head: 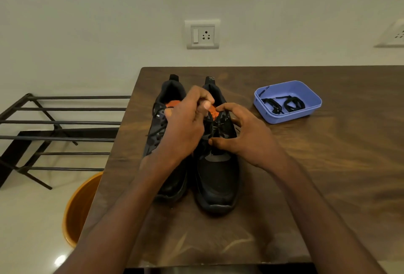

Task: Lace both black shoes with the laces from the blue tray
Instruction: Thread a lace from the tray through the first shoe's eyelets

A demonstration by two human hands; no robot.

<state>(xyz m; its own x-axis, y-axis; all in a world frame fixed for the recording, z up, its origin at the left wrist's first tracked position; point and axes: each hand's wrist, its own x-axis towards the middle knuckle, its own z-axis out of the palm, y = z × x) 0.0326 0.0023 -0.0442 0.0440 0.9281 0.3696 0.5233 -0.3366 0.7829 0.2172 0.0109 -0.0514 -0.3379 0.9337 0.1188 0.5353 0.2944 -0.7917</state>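
Observation:
Two black shoes with orange insoles stand side by side on the brown table, toes toward me: the left shoe (pixel 161 120) and the right shoe (pixel 216 177). My left hand (pixel 185 125) reaches over the left shoe and pinches a black lace at the top of the right shoe's tongue. My right hand (pixel 244 136) curls around the right shoe's laced part, thumb on its near side. A black lace runs through the right shoe's eyelets. The blue tray (pixel 306 114) at the right holds black laces (pixel 282 104).
The table's left edge (pixel 122 142) drops to a black metal rack (pixel 54 133) and an orange bin (pixel 78 208) on the floor. A wall socket (pixel 202 34) is behind the table. Bare wood lies right of the shoes and in front of them.

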